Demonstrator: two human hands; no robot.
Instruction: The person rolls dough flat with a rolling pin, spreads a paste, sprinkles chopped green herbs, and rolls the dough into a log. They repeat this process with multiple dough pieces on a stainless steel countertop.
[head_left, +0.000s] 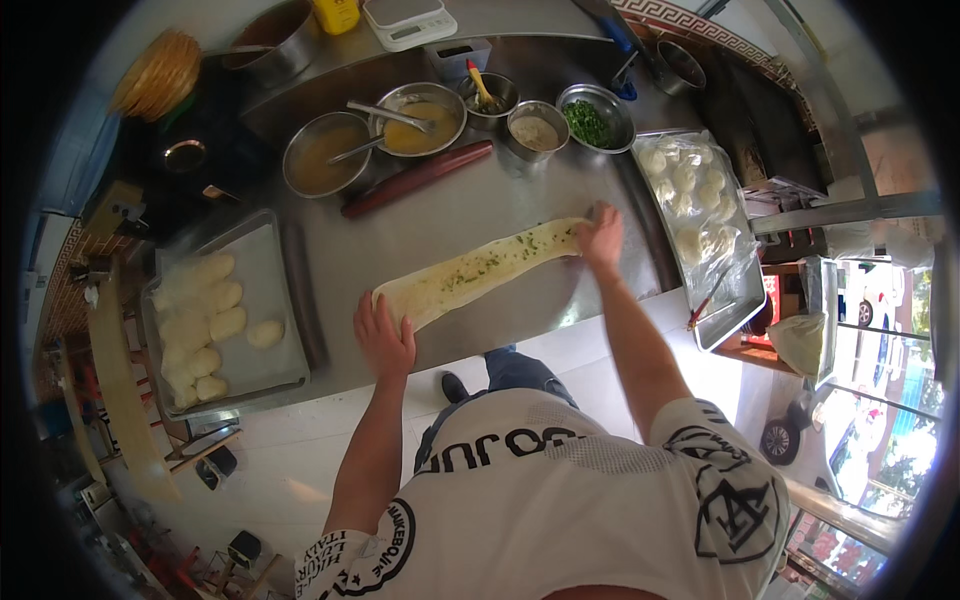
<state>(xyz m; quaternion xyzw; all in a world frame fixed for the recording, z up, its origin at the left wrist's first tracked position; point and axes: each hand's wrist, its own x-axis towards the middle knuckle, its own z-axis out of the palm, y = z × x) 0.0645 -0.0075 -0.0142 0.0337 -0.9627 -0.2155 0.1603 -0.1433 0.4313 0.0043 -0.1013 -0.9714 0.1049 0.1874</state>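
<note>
A long, flat strip of dough (487, 266), sprinkled with chopped green herbs, lies slantwise on the steel worktop (450, 214). At its left end rests my left hand (384, 334), fingers on the dough's edge. My right hand (602, 234) is at the far right end, its fingers on the dough; whether they pinch it is hard to tell. Beyond the strip lies a dark red rolling pin (417, 178). Behind it stand a bowl of chopped green herbs (589, 124), a cup of pale paste (534, 132) and a small pot with a brush (484, 90).
Two metal bowls of yellowish liquid (326, 157) (424, 124) hold utensils. At left is a tray of dough balls (289, 300); at right, a film-covered tray of dough pieces (750, 300). A kitchen scale (411, 26) stands at the back beside a large pot (289, 56).
</note>
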